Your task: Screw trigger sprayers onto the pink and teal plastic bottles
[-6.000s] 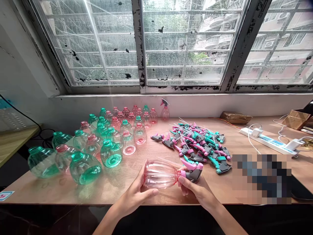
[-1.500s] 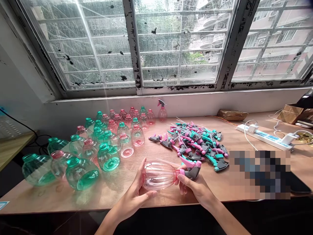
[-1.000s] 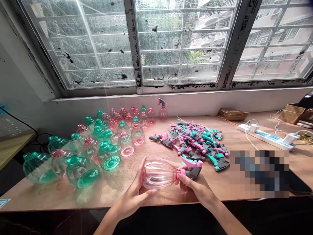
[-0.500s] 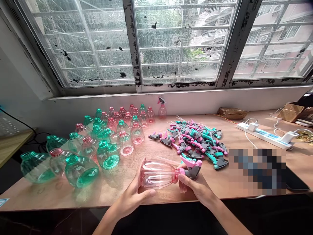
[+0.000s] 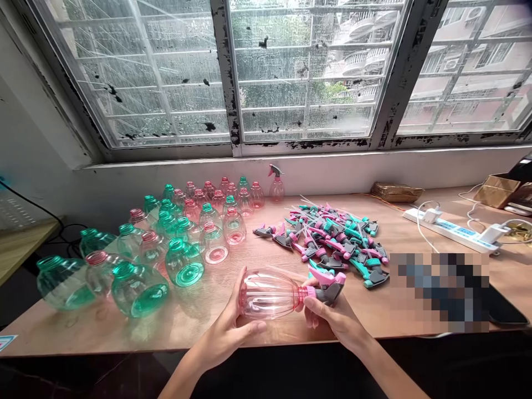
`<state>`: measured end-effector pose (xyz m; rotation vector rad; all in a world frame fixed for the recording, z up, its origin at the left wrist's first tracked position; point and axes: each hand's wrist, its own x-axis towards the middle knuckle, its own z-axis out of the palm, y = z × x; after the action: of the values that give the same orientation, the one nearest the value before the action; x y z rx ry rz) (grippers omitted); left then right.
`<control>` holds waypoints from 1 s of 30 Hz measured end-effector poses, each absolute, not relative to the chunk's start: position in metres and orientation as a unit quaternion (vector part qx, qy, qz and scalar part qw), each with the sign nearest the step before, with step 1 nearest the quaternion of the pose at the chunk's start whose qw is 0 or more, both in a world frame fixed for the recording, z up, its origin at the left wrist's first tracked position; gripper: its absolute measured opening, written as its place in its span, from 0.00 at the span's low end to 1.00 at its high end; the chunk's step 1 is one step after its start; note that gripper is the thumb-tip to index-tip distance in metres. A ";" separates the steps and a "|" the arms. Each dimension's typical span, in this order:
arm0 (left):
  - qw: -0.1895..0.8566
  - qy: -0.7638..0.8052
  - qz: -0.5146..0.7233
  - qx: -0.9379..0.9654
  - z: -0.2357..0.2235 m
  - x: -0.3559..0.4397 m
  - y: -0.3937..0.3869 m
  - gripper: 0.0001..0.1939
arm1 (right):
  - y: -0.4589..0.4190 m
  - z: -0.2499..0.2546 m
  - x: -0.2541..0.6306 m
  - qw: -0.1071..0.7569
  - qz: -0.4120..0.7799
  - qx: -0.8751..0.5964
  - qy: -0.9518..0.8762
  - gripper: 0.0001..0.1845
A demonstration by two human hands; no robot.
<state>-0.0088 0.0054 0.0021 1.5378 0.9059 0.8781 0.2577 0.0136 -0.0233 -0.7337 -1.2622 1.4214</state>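
A clear pink spray bottle (image 5: 270, 293) lies sideways between my hands above the table's front edge, its base to the left. My left hand (image 5: 236, 327) cups the base end, thumb below. With thumb and fingers, my right hand (image 5: 332, 318) grips the pink collar at the neck. A grey and pink spray head (image 5: 328, 285) sits on that neck, its trigger pointing up and left. Just behind it lies a heap of spray heads (image 5: 332, 235) in pink, teal and grey. Open-topped green bottles (image 5: 185, 266) and pink bottles (image 5: 215, 246) stand to the left.
One pink bottle with a spray head (image 5: 276, 185) stands by the wall. On the right lie a white power strip (image 5: 453, 228) with cables, a brown packet (image 5: 397, 192) and a dark flat object (image 5: 505, 307), partly blurred out. A window (image 5: 307, 72) rises behind the table.
Both hands hold the pink bottle almost as before. The view has shifted very slightly; the bottles and the heap have not moved.
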 end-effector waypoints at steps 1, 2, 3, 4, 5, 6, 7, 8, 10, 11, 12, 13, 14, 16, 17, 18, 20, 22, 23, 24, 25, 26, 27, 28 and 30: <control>0.544 0.387 0.369 0.647 0.001 -0.010 0.006 0.56 | 0.013 -0.022 0.258 0.525 0.592 -0.308 -0.529 0.18; 0.545 0.391 0.366 0.645 0.000 -0.011 0.006 0.55 | 0.013 -0.020 0.257 0.526 0.589 -0.311 -0.529 0.19; 0.547 0.393 0.362 0.644 -0.001 -0.011 0.007 0.54 | 0.013 -0.019 0.257 0.526 0.586 -0.313 -0.530 0.19; 0.550 0.394 0.359 0.643 -0.001 -0.011 0.007 0.53 | 0.012 -0.018 0.257 0.527 0.584 -0.315 -0.532 0.19; 0.552 0.394 0.358 0.642 -0.001 -0.011 0.007 0.53 | 0.012 -0.017 0.257 0.526 0.582 -0.316 -0.533 0.19; 0.553 0.395 0.357 0.641 -0.001 -0.011 0.007 0.54 | 0.012 -0.017 0.257 0.525 0.582 -0.317 -0.534 0.19; 0.552 0.394 0.357 0.642 0.000 -0.010 0.007 0.55 | 0.012 -0.016 0.257 0.527 0.581 -0.317 -0.533 0.19; 0.551 0.394 0.360 0.642 0.000 -0.010 0.007 0.55 | 0.012 -0.016 0.257 0.527 0.582 -0.317 -0.531 0.19; 0.547 0.389 0.367 0.644 0.002 -0.008 0.007 0.57 | 0.012 -0.016 0.257 0.529 0.584 -0.318 -0.527 0.18; 0.548 0.383 0.369 0.645 0.002 -0.008 0.008 0.57 | 0.013 -0.017 0.257 0.529 0.585 -0.317 -0.526 0.18; 0.551 0.376 0.372 0.646 0.002 -0.008 0.008 0.58 | 0.013 -0.017 0.257 0.529 0.587 -0.316 -0.526 0.18; 0.553 0.371 0.372 0.647 0.002 -0.008 0.008 0.58 | 0.013 -0.017 0.257 0.527 0.588 -0.316 -0.527 0.18; 0.553 0.371 0.370 0.648 0.001 -0.008 0.008 0.58 | 0.013 -0.017 0.257 0.523 0.589 -0.316 -0.529 0.18; 0.547 0.379 0.366 0.650 -0.001 -0.010 0.008 0.59 | 0.012 -0.016 0.258 0.518 0.589 -0.318 -0.532 0.18; 0.546 0.384 0.367 0.648 -0.002 -0.010 0.008 0.58 | 0.012 -0.016 0.258 0.516 0.589 -0.319 -0.534 0.18; 0.548 0.386 0.368 0.645 -0.003 -0.011 0.009 0.57 | 0.011 -0.016 0.258 0.513 0.590 -0.319 -0.536 0.18; 0.558 0.384 0.370 0.636 -0.005 -0.012 0.009 0.54 | 0.010 -0.015 0.258 0.512 0.589 -0.319 -0.538 0.18; 0.566 0.384 0.366 0.631 -0.003 -0.011 0.008 0.52 | 0.010 -0.014 0.258 0.514 0.585 -0.322 -0.539 0.19; 0.565 0.386 0.364 0.632 -0.002 -0.010 0.008 0.52 | 0.010 -0.014 0.258 0.516 0.581 -0.324 -0.539 0.19; 0.566 0.388 0.362 0.631 0.000 -0.009 0.007 0.53 | 0.010 -0.014 0.257 0.519 0.577 -0.328 -0.539 0.20; 0.567 0.390 0.362 0.629 0.002 -0.008 0.007 0.53 | 0.010 -0.015 0.257 0.521 0.573 -0.332 -0.538 0.20; 0.567 0.391 0.362 0.628 0.004 -0.007 0.007 0.54 | 0.011 -0.015 0.257 0.521 0.571 -0.337 -0.538 0.20; 0.568 0.391 0.362 0.628 0.005 -0.007 0.007 0.55 | 0.011 -0.015 0.257 0.521 0.569 -0.341 -0.537 0.20; 0.568 0.390 0.362 0.628 0.005 -0.007 0.007 0.55 | 0.011 -0.016 0.258 0.520 0.570 -0.344 -0.536 0.20; 0.563 0.387 0.364 0.633 0.004 -0.007 0.007 0.56 | 0.012 -0.017 0.258 0.514 0.574 -0.341 -0.539 0.20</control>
<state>-0.0071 0.0069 0.0043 1.4909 0.9114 0.8571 0.2579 0.0116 -0.0167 -0.8187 -1.2944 1.3792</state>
